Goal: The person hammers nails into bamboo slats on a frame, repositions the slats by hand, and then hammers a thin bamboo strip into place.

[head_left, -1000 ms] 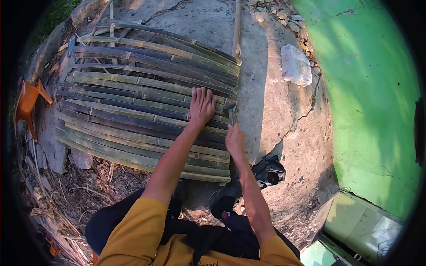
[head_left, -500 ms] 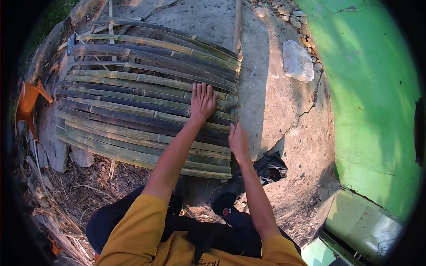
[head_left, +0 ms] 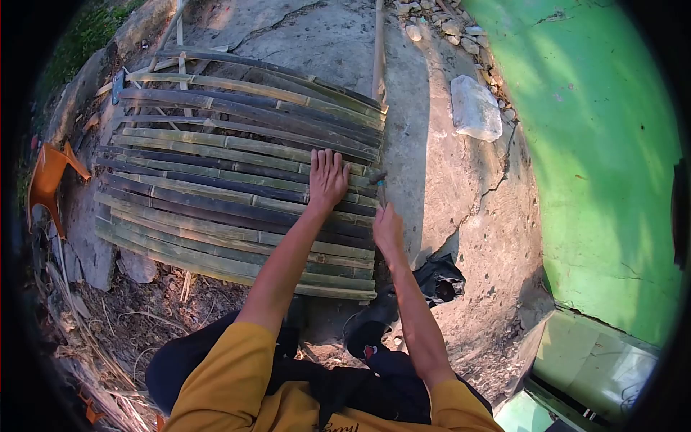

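Still, left hand flat, hammer barely shifted

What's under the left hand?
The left hand lies flat on the bamboo slat panel, near its right edge. The slats beneath the palm are covered; any nail there cannot be seen. The right hand holds a hammer beside it.

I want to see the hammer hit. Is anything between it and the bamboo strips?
Nothing visible. The small dark-headed hammer in the right hand is at the edge of the green-brown bamboo slats; the left hand lies flat beside it.
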### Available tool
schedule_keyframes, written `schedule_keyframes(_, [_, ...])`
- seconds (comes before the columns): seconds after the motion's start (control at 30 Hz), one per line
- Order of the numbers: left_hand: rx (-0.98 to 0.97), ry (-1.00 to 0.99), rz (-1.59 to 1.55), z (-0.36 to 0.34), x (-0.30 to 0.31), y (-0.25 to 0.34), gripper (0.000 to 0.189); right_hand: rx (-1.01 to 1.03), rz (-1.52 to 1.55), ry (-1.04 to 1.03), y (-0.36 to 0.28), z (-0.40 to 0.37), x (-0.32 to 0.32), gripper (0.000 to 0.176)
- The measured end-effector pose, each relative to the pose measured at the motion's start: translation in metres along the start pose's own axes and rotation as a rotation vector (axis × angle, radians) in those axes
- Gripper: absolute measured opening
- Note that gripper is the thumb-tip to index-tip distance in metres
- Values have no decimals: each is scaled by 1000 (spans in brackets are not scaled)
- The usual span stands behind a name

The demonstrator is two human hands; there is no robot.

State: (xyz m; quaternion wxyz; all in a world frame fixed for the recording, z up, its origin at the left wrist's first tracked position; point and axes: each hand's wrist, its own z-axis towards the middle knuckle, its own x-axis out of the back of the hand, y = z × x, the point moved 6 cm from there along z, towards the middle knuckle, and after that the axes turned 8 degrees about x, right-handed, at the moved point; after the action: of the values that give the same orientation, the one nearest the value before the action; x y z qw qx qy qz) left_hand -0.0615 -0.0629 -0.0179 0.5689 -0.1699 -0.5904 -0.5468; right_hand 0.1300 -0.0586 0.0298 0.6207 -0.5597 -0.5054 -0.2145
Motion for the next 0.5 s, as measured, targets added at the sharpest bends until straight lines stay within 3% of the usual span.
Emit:
schedule_keyframes(0.03, [10,40,18,14,3,-5,33,34,7,27,-4,16,10,31])
schedule_keyframes(0.1, [-5,10,12,19,3,0,33,-85,121,2,10,13,37,32])
schedule_keyframes(0.13, [-9,15,12,17,4,0,34,22,-3,133,5,15,68,33])
schedule_keyframes(0.3, [-119,33,27,12,-1,-7,33,37,-272,-40,84,47,189,38])
schedule_keyframes(0.33, [-85,-134,31,13,1,-10,41,69,-433,-56,90,38,216,39])
schedule_keyframes(0.4, [-244,-182,9,22,32,-12,38,-12,-580,-179,146,-2,253,41])
schedule_keyframes(0.47, [-358,-260,-28,27,47,-18,35,-77,-559,-149,173,-48,266,38])
schedule_keyframes(0.5, [-346,-391,-70,31,47,-26,32,-118,-508,-128,185,-71,264,36])
